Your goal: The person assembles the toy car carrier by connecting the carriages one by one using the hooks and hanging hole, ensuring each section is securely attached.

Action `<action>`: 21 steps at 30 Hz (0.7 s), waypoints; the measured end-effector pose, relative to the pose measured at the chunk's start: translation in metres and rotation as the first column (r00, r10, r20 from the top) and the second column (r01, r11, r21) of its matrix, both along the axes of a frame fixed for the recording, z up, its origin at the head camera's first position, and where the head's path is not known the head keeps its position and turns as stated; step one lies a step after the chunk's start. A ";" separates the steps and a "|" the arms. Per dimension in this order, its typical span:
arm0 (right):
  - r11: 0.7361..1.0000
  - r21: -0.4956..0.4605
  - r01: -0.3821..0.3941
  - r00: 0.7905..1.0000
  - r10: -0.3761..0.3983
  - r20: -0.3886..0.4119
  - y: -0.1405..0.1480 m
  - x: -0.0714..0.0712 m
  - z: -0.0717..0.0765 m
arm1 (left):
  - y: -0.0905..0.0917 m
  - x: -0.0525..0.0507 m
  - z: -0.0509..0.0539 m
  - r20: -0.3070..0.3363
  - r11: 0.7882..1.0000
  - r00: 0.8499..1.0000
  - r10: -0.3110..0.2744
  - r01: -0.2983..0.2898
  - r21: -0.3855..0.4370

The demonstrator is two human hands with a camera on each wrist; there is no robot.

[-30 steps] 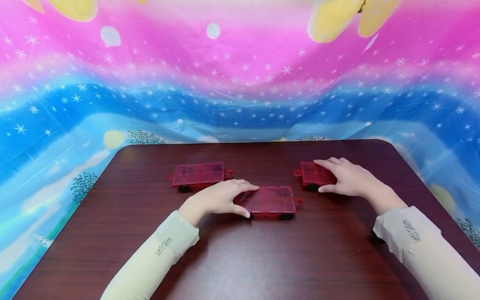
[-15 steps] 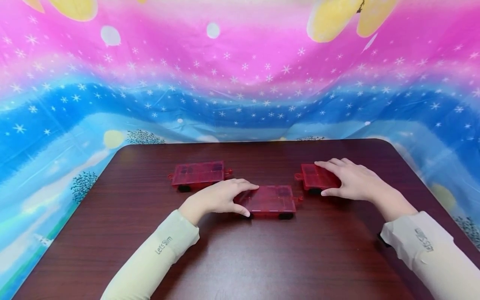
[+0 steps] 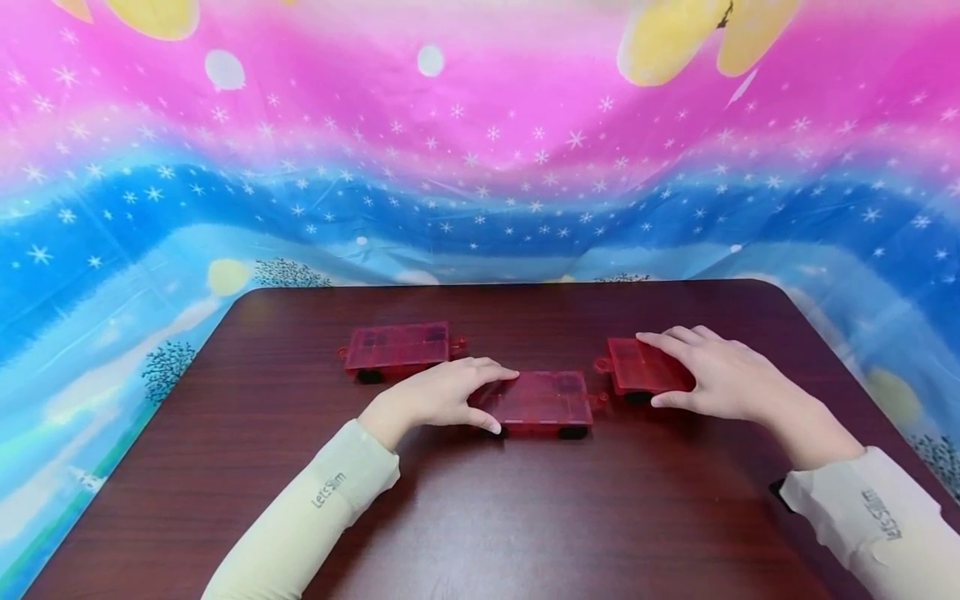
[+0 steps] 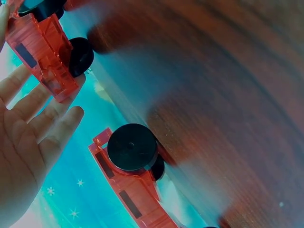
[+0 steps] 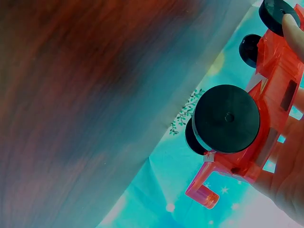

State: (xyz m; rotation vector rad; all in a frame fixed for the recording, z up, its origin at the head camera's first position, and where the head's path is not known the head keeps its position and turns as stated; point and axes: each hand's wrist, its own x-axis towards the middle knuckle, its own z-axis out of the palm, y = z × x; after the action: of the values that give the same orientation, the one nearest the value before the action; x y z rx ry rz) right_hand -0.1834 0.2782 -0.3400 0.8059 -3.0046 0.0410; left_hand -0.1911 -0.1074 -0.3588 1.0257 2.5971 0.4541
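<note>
Three red translucent wheeled cars are in the head view. My left hand [image 3: 431, 394] grips the left end of the middle car [image 3: 543, 402], thumb on its near side and fingers on the far side. My right hand [image 3: 723, 375] holds the right car [image 3: 647, 367] by its right end, its ring end facing the middle car's hook with a small sideways offset. In the right wrist view, the thumb lies by a black wheel [image 5: 279, 16] of the held car [image 5: 273, 102]. The third car [image 3: 397, 346] stands behind my left hand.
The dark wooden table [image 3: 525, 517] has rounded far corners. Behind it hangs a pink and blue curtain [image 3: 480, 167] with snowflakes. A small black thing [image 3: 780, 493] shows at my right sleeve. In the left wrist view, another car [image 4: 135, 194] stands beside the hand.
My right hand has drawn the right car toward the near side and slightly right, so it stands closer to the middle car's row. My left hand and the other two cars have stayed put.
</note>
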 end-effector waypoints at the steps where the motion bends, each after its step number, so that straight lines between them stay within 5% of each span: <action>1: 1.000 -0.001 0.000 1.000 0.000 -0.002 0.000 0.002 0.000 | 0.000 0.000 0.000 0.002 1.000 1.000 0.001 -0.001 0.002; 21: 0.999 -0.014 -0.038 0.998 0.038 -0.057 0.005 0.022 -0.010 | -0.001 0.001 0.000 0.006 1.000 1.000 0.004 -0.004 0.011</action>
State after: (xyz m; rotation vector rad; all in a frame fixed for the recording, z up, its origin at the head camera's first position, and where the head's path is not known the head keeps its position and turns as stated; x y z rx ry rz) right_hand -0.1618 0.2835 -0.3502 0.8480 -2.9329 0.0407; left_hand -0.1900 -0.1081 -0.3587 1.0213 2.5941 0.4720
